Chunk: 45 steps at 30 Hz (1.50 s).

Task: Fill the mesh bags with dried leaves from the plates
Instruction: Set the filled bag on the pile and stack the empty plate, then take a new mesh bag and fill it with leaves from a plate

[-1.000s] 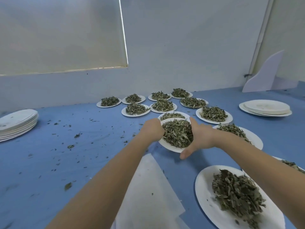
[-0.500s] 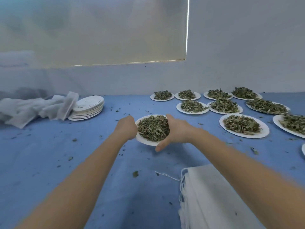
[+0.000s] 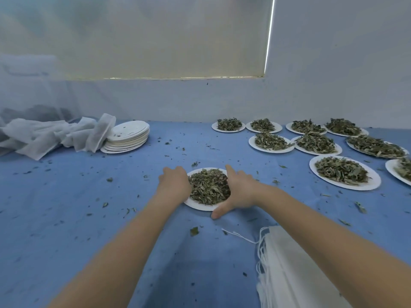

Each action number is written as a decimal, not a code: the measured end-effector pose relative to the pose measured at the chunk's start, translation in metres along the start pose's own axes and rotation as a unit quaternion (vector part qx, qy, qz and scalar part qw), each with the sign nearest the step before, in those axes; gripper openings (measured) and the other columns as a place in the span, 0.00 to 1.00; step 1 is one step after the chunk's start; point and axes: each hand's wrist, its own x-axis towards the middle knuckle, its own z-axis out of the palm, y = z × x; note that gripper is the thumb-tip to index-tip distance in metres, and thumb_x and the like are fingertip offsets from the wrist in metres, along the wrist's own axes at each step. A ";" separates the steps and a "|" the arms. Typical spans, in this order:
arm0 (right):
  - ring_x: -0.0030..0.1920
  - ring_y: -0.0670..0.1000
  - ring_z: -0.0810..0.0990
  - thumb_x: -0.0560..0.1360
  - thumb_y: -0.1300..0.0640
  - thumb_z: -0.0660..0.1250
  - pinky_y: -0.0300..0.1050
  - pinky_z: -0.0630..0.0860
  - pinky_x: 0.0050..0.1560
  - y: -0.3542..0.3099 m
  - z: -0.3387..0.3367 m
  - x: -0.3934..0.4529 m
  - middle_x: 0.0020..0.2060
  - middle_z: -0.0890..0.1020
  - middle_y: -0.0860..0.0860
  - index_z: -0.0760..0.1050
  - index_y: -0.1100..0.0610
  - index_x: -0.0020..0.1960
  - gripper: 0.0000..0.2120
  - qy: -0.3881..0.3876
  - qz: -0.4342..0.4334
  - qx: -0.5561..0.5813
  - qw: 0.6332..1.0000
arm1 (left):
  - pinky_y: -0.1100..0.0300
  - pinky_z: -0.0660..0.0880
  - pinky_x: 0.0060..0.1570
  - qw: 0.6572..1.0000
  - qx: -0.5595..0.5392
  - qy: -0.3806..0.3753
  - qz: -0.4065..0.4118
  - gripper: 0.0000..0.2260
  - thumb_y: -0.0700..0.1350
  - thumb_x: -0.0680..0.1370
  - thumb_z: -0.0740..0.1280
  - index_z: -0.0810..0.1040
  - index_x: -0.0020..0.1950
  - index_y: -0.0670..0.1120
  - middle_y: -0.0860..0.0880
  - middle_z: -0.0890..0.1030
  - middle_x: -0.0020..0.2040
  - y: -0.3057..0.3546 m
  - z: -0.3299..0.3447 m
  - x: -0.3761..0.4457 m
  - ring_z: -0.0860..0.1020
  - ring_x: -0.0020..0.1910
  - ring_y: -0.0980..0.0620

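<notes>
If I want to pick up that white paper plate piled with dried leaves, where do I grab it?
Grip the white paper plate by its bare rim on two opposite sides, coming in from left and right as the left hand and right hand do. It is thin, and the leaf pile sits in the middle.

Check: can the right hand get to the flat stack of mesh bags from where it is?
Probably yes. The right hand grips the plate of leaves, and the mesh bags lie under its forearm with nothing between; it must release the plate first.
</notes>
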 end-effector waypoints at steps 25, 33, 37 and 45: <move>0.64 0.50 0.69 0.76 0.46 0.64 0.40 0.66 0.55 0.094 0.001 -0.149 0.63 0.75 0.48 0.74 0.50 0.63 0.17 0.114 -0.001 0.029 0.993 | 0.55 0.60 0.59 0.970 -0.027 -0.044 0.236 0.12 0.48 0.80 0.57 0.74 0.59 0.46 0.44 0.74 0.58 0.102 0.041 -0.137 0.66 0.63 0.43; 0.38 0.41 0.74 0.71 0.55 0.73 0.26 0.66 0.37 0.093 -0.019 -0.161 0.35 0.77 0.43 0.77 0.45 0.42 0.07 0.322 -0.093 0.216 0.917 | 0.56 0.71 0.46 0.892 -0.399 0.038 0.207 0.10 0.48 0.78 0.62 0.77 0.53 0.45 0.49 0.78 0.49 0.099 0.018 -0.138 0.74 0.47 0.51; 0.36 0.39 0.74 0.72 0.54 0.72 0.26 0.66 0.37 0.078 -0.038 -0.154 0.37 0.79 0.46 0.77 0.45 0.42 0.06 0.374 -0.121 0.205 0.896 | 0.62 0.68 0.44 0.880 -0.405 0.151 0.198 0.10 0.49 0.79 0.62 0.80 0.51 0.46 0.52 0.79 0.45 0.103 -0.005 -0.123 0.75 0.46 0.55; 0.55 0.49 0.65 0.72 0.48 0.69 0.38 0.62 0.54 0.023 -0.060 -0.106 0.49 0.69 0.47 0.78 0.50 0.55 0.14 0.416 -0.123 0.063 0.899 | 0.77 0.63 0.37 0.867 -0.341 0.271 0.241 0.08 0.46 0.79 0.62 0.81 0.49 0.46 0.56 0.78 0.41 0.086 -0.041 -0.086 0.74 0.41 0.57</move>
